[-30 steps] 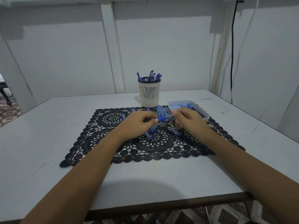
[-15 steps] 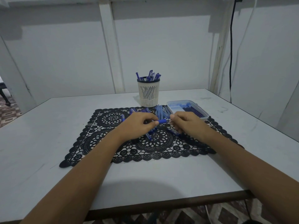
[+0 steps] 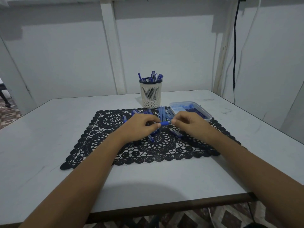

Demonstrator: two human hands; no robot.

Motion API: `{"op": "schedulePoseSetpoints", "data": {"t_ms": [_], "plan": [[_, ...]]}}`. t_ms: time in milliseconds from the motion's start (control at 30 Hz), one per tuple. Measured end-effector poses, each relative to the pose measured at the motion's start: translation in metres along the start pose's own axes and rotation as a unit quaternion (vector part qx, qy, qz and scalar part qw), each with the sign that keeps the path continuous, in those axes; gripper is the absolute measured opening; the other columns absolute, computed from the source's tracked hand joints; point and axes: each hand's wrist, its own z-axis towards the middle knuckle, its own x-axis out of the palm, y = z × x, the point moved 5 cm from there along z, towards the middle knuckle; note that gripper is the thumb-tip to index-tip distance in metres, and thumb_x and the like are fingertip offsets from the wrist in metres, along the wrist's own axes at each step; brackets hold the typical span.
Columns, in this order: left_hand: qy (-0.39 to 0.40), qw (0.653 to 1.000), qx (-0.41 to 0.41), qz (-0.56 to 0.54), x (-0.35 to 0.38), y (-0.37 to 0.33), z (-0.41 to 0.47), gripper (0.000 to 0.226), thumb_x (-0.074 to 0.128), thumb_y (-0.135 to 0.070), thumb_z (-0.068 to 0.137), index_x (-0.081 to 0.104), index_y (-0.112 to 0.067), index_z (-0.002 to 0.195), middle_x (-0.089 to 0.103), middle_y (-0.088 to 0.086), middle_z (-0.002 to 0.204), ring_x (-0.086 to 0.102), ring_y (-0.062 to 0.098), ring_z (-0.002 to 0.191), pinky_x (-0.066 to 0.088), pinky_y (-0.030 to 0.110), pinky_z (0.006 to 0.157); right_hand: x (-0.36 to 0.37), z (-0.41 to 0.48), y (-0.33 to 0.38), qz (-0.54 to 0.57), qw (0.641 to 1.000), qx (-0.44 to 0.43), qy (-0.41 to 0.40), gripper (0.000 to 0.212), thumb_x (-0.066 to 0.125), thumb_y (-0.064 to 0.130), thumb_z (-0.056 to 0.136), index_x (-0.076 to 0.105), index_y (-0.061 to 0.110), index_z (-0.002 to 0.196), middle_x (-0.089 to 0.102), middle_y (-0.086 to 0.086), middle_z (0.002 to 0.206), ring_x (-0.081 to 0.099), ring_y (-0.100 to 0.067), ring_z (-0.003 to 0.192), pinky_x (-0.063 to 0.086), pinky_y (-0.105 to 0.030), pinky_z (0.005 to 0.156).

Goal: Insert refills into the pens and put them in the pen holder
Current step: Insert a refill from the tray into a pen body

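Observation:
Over the black lace mat [image 3: 105, 129], my left hand [image 3: 139, 125] grips a blue pen [image 3: 164, 123] that lies level between both hands. My right hand [image 3: 189, 124] pinches the pen's right end with thumb and fingertips; what sits at that end is hidden. Several loose blue pens [image 3: 162, 113] lie on the mat behind and under my hands. A white slotted pen holder [image 3: 151, 94] stands beyond the mat with several blue pens in it.
A clear plastic tray [image 3: 206, 115] with blue parts sits at the mat's far right corner. The grey table [image 3: 49, 129] ends at a dark front edge near me. Walls close in behind and on the right, where a black cable [image 3: 234, 46] hangs.
My hands have drawn closer together along the pen, so less of the blue barrel shows between them. Both hands have stayed over the middle of the mat.

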Motion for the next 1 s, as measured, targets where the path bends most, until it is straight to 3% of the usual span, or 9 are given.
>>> {"op": "schedulePoseSetpoints", "data": {"t_ms": [67,167,233,367,567,667,767,833,1000], "plan": [[0.003,1.000,0.001,0.004,0.001,0.000,0.000,0.021,0.053,-0.029,0.092,0.065,-0.020,0.106,0.054,-0.020,0.073,0.048,-0.017,0.064,0.034,0.002,0.059,-0.001,0.000,-0.004,-0.002,1.000,0.024,-0.008,0.037,0.042,0.038,0.094,0.062,0.008,0.087,0.051,0.000,0.070,0.045,-0.010,0.065,0.037,-0.027,0.065],[-0.001,1.000,-0.005,0.004,0.000,0.002,0.001,0.022,0.052,-0.031,0.092,0.064,-0.021,0.107,0.056,-0.018,0.074,0.050,-0.013,0.062,0.036,0.004,0.060,0.000,0.000,-0.003,0.032,0.999,0.012,0.001,0.015,0.054,0.031,0.090,0.058,0.018,0.098,0.054,0.007,0.073,0.049,-0.005,0.065,0.041,-0.016,0.065],[-0.005,1.000,-0.006,0.009,0.000,0.003,0.001,0.022,0.051,-0.032,0.092,0.064,-0.022,0.108,0.057,-0.017,0.074,0.050,-0.008,0.061,0.036,0.007,0.060,0.000,0.000,-0.002,0.020,1.000,-0.002,0.004,0.008,0.060,0.023,0.087,0.057,0.018,0.093,0.055,0.006,0.072,0.048,-0.006,0.063,0.041,-0.015,0.060],[-0.017,1.000,0.000,0.014,0.001,0.001,0.002,0.023,0.053,-0.031,0.092,0.066,-0.020,0.108,0.059,-0.014,0.075,0.051,0.003,0.063,0.039,0.016,0.060,0.000,0.000,-0.001,-0.001,1.000,-0.003,-0.013,0.008,0.060,0.022,0.088,0.061,0.015,0.087,0.055,0.005,0.069,0.046,-0.007,0.060,0.038,-0.008,0.054],[-0.042,0.998,0.014,0.040,0.002,0.000,0.004,0.026,0.054,-0.032,0.091,0.065,-0.019,0.111,0.063,-0.006,0.094,0.053,0.008,0.082,0.046,0.031,0.077,-0.001,0.001,-0.003,0.001,1.000,-0.005,-0.022,0.005,0.058,0.021,0.089,0.060,0.018,0.086,0.054,0.007,0.070,0.045,-0.006,0.061,0.037,-0.007,0.054],[-0.053,0.997,0.012,0.046,-0.001,0.003,0.005,0.022,0.054,-0.030,0.091,0.065,-0.020,0.107,0.059,-0.008,0.087,0.052,0.007,0.078,0.046,0.032,0.075,0.000,0.002,-0.004,-0.041,0.999,0.011,-0.034,0.013,0.058,0.029,0.088,0.057,0.019,0.097,0.052,0.003,0.073,0.044,-0.008,0.061,0.039,-0.015,0.058],[-0.042,0.997,0.005,0.067,0.000,0.010,0.004,0.025,0.052,-0.030,0.092,0.064,-0.018,0.110,0.058,-0.007,0.089,0.049,0.006,0.078,0.041,0.025,0.073,0.001,0.001,-0.009,-0.260,0.965,0.038,0.006,0.030,0.049,0.046,0.089,0.056,0.021,0.104,0.049,0.002,0.089,0.049,-0.012,0.076,0.042,-0.029,0.069],[-0.037,0.996,-0.004,0.075,0.000,0.016,0.004,0.026,0.051,-0.031,0.093,0.063,-0.018,0.111,0.054,-0.009,0.086,0.047,0.003,0.073,0.036,0.021,0.068,0.003,-0.001,-0.012,-0.331,0.942,0.041,0.041,0.036,0.045,0.051,0.089,0.061,0.022,0.104,0.049,0.000,0.099,0.052,-0.015,0.087,0.046,-0.036,0.080],[-0.039,0.997,-0.005,0.067,-0.001,0.019,0.004,0.025,0.051,-0.031,0.092,0.064,-0.018,0.109,0.048,-0.019,0.076,0.044,-0.006,0.066,0.029,0.011,0.058,0.005,0.002,-0.009,-0.265,0.963,0.015,0.035,0.019,0.054,0.036,0.089,0.064,0.022,0.098,0.057,0.001,0.098,0.054,-0.015,0.092,0.045,-0.039,0.088]]}}
